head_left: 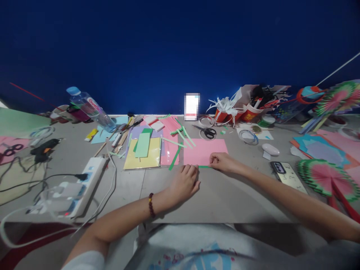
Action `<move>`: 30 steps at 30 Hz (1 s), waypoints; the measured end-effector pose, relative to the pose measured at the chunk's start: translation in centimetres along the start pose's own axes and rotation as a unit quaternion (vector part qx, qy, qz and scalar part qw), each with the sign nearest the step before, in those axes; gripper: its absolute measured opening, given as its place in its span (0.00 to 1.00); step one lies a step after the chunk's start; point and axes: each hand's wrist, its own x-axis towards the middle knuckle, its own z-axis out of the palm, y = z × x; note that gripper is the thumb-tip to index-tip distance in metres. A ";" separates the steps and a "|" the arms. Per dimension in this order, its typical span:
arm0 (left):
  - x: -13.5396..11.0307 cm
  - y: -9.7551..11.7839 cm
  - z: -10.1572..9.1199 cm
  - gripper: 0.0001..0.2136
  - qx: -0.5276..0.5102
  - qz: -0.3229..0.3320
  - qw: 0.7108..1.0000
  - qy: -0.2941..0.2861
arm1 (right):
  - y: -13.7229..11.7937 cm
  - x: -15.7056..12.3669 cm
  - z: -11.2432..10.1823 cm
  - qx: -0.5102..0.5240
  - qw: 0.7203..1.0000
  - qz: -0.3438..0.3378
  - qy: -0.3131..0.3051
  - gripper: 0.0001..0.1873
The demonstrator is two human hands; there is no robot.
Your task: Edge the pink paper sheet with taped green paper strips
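Note:
A sheet of pink paper [202, 150] lies in front of me. Along its near edge runs a narrow green paper strip [204, 167]. My left hand [185, 182] rests palm down at the near left corner of the sheet, fingertips at the strip's left end and thumb apart from the fingers. At the strip's right end my right hand [221, 162] is closed, with thumb and forefinger pinched on it over the sheet's near edge. Loose pale green strips [189, 137] lie across the sheet's far left corner, and a darker green strip [175, 158] lies to its left.
Left of the sheet is a yellow paper pack [146, 155] with green cards [143, 144]. Black scissors [209, 132] lie behind. A power strip [90, 183] and glue gun [46, 149] are at left; a phone [287, 174] and folded paper fan [327, 178] at right.

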 end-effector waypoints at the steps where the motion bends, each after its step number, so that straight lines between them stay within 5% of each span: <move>1: 0.0 0.0 0.0 0.27 0.001 0.000 1.000 0.001 | 0.2 -0.1 -0.2 -0.017 1.000 -0.004 0.010 0.05; 5: -0.1 0.0 0.2 0.27 0.005 0.000 1.000 0.004 | 0.6 -1.8 -0.1 -0.128 0.982 -0.066 0.118 0.02; 9: -0.2 0.0 0.4 0.26 0.001 0.001 1.000 0.008 | -0.2 -4.6 2.3 -0.257 0.910 -0.192 0.261 0.10; 12: -0.3 0.0 0.5 0.25 -0.007 0.005 1.000 0.017 | -1.1 -6.0 5.2 -0.290 0.887 -0.248 0.258 0.16; 18: -0.1 0.1 0.2 0.22 -0.022 -0.006 1.000 0.003 | -1.2 -6.3 9.5 -0.324 0.893 -0.210 0.232 0.24; 30: -0.3 0.0 0.3 0.25 -0.023 -0.009 1.000 0.010 | 3.4 -8.4 8.3 -0.326 0.884 -0.154 0.296 0.26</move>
